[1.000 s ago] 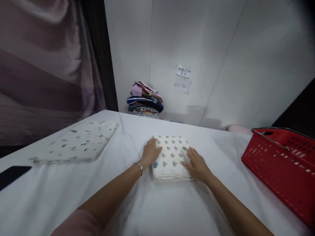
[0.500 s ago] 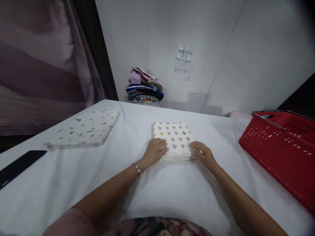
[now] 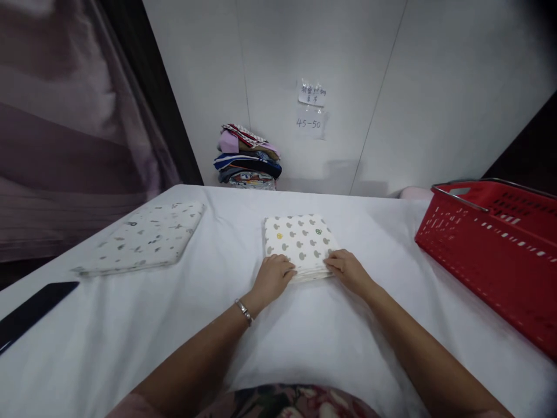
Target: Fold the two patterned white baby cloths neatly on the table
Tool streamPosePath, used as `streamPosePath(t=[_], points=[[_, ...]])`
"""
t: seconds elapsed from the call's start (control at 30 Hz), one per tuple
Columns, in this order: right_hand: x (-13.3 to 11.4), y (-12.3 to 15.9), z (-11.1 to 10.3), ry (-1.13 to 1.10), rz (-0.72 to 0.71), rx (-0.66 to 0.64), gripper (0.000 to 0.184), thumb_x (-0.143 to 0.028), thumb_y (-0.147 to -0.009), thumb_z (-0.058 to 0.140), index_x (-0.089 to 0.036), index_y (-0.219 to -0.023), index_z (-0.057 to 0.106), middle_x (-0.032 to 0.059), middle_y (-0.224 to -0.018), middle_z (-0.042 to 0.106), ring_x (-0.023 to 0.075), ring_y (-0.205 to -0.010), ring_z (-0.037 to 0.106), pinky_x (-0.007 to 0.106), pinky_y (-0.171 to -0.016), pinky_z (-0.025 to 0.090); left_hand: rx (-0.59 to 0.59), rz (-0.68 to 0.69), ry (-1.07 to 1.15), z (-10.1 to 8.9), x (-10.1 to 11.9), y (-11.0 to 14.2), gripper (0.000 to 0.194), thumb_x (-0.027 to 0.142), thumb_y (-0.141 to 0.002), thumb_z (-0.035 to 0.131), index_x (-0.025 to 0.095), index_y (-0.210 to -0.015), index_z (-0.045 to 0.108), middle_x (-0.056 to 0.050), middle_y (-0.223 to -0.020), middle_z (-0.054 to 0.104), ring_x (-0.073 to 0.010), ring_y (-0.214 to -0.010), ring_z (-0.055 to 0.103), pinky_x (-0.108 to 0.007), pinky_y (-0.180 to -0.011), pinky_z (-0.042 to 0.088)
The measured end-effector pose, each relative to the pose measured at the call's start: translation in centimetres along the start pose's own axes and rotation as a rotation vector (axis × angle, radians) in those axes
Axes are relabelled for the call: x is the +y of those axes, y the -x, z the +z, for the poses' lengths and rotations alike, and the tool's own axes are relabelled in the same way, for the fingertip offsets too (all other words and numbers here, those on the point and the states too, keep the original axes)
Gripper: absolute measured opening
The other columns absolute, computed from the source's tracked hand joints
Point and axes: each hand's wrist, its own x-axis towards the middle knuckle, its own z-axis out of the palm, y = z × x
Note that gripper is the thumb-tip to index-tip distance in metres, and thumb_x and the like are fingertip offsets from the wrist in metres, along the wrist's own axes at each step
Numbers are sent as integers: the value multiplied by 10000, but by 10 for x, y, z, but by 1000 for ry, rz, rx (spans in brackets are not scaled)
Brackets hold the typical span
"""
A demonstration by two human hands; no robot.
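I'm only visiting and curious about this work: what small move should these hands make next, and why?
Perhaps gently press and even up the near edge of the folded cloth: several layers show along that edge, and the left hand and right hand are already touching its near corners.

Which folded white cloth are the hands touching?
The cloth with grey mushroom-like shapes: left hand and right hand are at its near edge. The other cloth, farther left, lies untouched.
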Motion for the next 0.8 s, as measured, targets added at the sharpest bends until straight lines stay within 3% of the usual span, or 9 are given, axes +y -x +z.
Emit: streamPosePath(t=[0.17, 0.33, 0.47, 0.8], points=[[1, -2, 4, 41, 6, 5, 236, -196, -889, 448, -211, -881, 684, 69, -830, 628, 202, -813, 535, 328, -704, 413, -48, -11, -9, -4, 2, -7, 211, 275, -877, 470, 232, -788, 657, 0, -816, 614, -165, -827, 532, -328, -763, 357], [1, 6, 6, -4, 17, 96, 228, -178, -897, 422, -192, -930, 646, 94, -915, 620, 206, -861, 529, 344, -742, 420, 6, 40, -58, -3, 7, -3, 250, 228, -907, 386, 179, -764, 584, -28, -809, 577, -167, -803, 504, -324, -758, 365], [0, 13, 5, -38, 10, 45, 222, -182, -906, 418, -202, -948, 635, 86, -914, 619, 208, -876, 529, 353, -759, 413, -19, 88, -118, 2, 9, 6, 253, 223, -917, 354, 173, -766, 551, -42, -822, 557, -176, -795, 488, -330, -738, 371], [-4, 14, -1, -76, 13, 26, 252, -226, -917, 414, -246, -1035, 635, 78, -914, 614, 207, -852, 536, 363, -734, 427, -57, 95, -95, -6, 3, 12, 184, 261, -897, 431, 211, -878, 607, -36, -879, 585, -183, -852, 489, -347, -772, 369]])
